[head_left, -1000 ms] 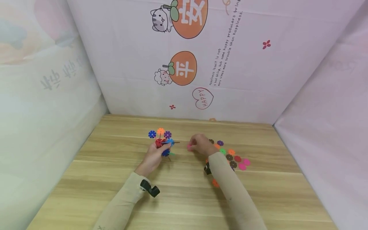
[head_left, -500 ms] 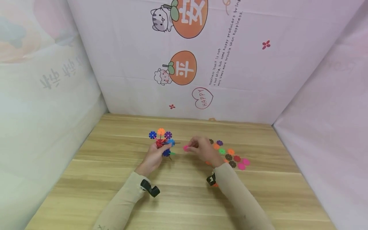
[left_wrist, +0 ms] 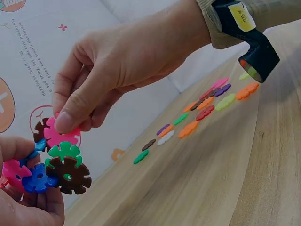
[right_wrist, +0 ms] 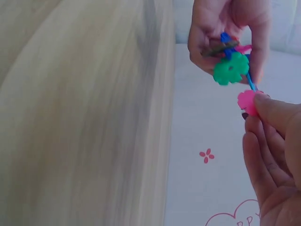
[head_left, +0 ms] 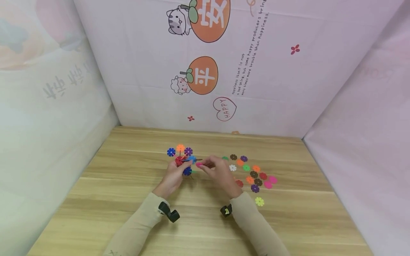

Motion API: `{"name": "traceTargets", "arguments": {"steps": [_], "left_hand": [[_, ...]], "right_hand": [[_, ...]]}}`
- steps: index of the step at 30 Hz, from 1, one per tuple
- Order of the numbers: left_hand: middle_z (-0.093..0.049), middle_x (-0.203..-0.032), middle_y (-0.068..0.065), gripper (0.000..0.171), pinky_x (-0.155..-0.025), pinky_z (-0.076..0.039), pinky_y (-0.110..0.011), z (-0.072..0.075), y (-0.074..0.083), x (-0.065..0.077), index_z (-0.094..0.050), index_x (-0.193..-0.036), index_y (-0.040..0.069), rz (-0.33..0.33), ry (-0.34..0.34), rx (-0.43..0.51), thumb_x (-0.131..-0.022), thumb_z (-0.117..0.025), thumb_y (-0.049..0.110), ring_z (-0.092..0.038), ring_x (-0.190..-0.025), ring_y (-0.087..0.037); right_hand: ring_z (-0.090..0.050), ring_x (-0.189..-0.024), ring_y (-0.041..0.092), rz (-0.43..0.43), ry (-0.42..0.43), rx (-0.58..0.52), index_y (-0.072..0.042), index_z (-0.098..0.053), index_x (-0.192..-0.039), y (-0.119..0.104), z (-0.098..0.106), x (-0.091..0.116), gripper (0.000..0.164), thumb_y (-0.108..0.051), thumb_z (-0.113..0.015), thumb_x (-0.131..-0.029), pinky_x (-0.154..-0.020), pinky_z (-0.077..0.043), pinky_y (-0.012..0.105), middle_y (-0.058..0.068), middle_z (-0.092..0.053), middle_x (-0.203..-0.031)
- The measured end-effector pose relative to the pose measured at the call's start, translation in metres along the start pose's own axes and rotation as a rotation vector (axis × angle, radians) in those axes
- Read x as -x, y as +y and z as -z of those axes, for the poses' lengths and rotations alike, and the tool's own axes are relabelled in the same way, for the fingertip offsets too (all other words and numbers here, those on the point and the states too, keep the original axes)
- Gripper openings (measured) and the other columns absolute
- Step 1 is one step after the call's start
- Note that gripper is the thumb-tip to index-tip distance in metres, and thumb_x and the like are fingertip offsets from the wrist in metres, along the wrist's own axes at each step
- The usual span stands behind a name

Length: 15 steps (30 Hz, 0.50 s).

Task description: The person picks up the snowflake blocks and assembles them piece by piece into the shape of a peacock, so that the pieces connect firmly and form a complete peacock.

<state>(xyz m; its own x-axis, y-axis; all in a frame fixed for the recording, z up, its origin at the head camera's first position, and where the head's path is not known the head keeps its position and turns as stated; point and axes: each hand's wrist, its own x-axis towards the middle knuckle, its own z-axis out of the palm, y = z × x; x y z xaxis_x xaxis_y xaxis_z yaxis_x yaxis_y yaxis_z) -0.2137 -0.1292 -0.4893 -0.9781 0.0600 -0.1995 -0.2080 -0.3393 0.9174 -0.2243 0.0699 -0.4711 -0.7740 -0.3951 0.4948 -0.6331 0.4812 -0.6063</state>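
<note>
My left hand (head_left: 171,180) grips a joined cluster of notched plastic snowflake discs. An orange disc (head_left: 180,147), a dark blue disc (head_left: 171,152) and a purple disc (head_left: 188,151) stand up at its far side. A light blue disc (head_left: 192,159) sits by the left thumb, with a brown disc (left_wrist: 69,176) and a green disc (right_wrist: 229,69) lower on the cluster. Between thumb and fingers, my right hand (head_left: 220,173) pinches a pink disc (right_wrist: 245,100). It lies right at the cluster's right side, overlapping a brown disc there in the left wrist view.
Loose snowflake discs lie scattered to the right on the wooden table (head_left: 198,227), among them a white disc (head_left: 232,168), a yellow disc (head_left: 259,202) and a red disc (head_left: 263,176). Printed cloth walls (head_left: 272,99) enclose the table's back and sides.
My right hand has moved left with the pink disc, from beside the loose discs to the cluster. The left hand keeps its hold, nearly still.
</note>
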Motion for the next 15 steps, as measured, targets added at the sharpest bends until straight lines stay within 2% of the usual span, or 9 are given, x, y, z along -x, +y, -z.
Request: {"name": "traceTargets", "arguments": {"steps": [6, 12, 15], "left_hand": [[-0.056, -0.13, -0.005, 0.023, -0.116, -0.043, -0.03, -0.004, 0.0021, 0.0023, -0.057, -0.125, 0.0, -0.025, 0.018, 0.025, -0.105, -0.064, 0.009, -0.051, -0.129, -0.017], [-0.056, -0.124, -0.002, 0.026, -0.102, -0.05, -0.021, -0.0047, 0.0026, 0.0027, -0.054, -0.126, 0.001, -0.024, 0.048, 0.028, -0.105, -0.065, 0.011, -0.052, -0.121, -0.016], [-0.053, -0.142, -0.007, 0.038, -0.114, -0.048, -0.026, -0.004, 0.0005, 0.0028, -0.05, -0.137, -0.001, -0.032, 0.04, 0.041, -0.104, -0.065, 0.009, -0.05, -0.135, -0.02]], "right_hand": [[-0.078, -0.077, 0.014, 0.059, 0.069, 0.087, -0.006, -0.077, -0.098, -0.0052, -0.0054, -0.001, 0.009, -0.013, -0.081, -0.093, -0.074, -0.062, 0.016, 0.007, -0.081, -0.092], [-0.079, -0.079, 0.012, 0.078, 0.086, 0.135, -0.008, -0.078, -0.099, -0.0088, -0.0073, -0.0012, 0.009, -0.013, -0.082, -0.093, -0.074, -0.063, 0.019, 0.005, -0.082, -0.092], [-0.079, -0.08, 0.012, 0.096, 0.087, 0.161, -0.009, -0.078, -0.098, -0.0086, -0.0097, -0.0008, 0.007, -0.012, -0.082, -0.094, -0.075, -0.064, 0.019, 0.004, -0.082, -0.092]]}}
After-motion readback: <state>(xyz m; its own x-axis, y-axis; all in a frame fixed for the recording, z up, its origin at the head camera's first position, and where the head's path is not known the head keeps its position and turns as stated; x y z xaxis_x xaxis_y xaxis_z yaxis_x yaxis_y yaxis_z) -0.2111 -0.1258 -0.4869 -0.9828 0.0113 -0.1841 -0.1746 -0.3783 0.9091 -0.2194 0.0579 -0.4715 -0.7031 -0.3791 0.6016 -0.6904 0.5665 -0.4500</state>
